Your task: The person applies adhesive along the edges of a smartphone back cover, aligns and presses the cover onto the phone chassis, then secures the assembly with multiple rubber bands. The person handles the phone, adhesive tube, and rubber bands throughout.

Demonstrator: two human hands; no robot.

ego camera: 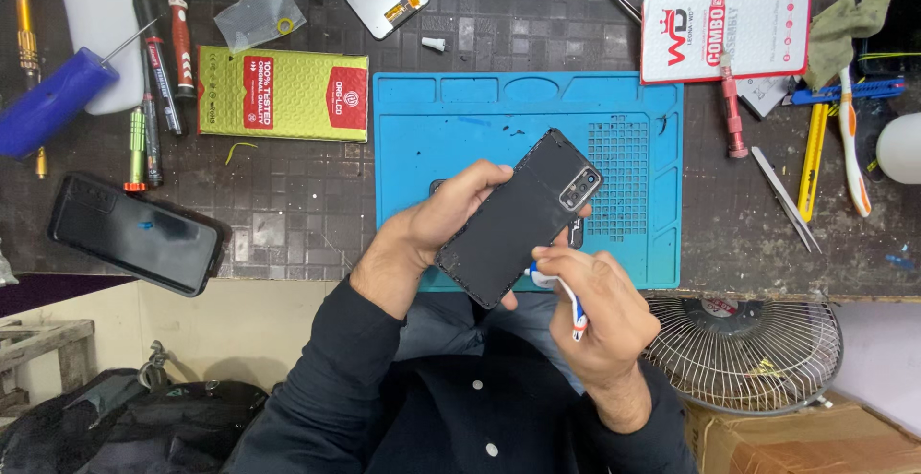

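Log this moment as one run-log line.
left hand: holds black phone back panel over blue silicone mat | right hand: grips white tool with blue-red handle, tip at panel's lower edge

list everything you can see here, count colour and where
phone back cover: 1, black, held over the mat
small tool: 1, white with red and blue, in right hand
work mat: 1, blue, bench centre
phone: 1, black, bench left
box: 1, yellow-green, left of mat
screwdrivers: several, mixed colours, far left
tweezers: 1, metal, right
fan: 1, white, below bench
left hand: 1, grips cover
right hand: 1, holds tool
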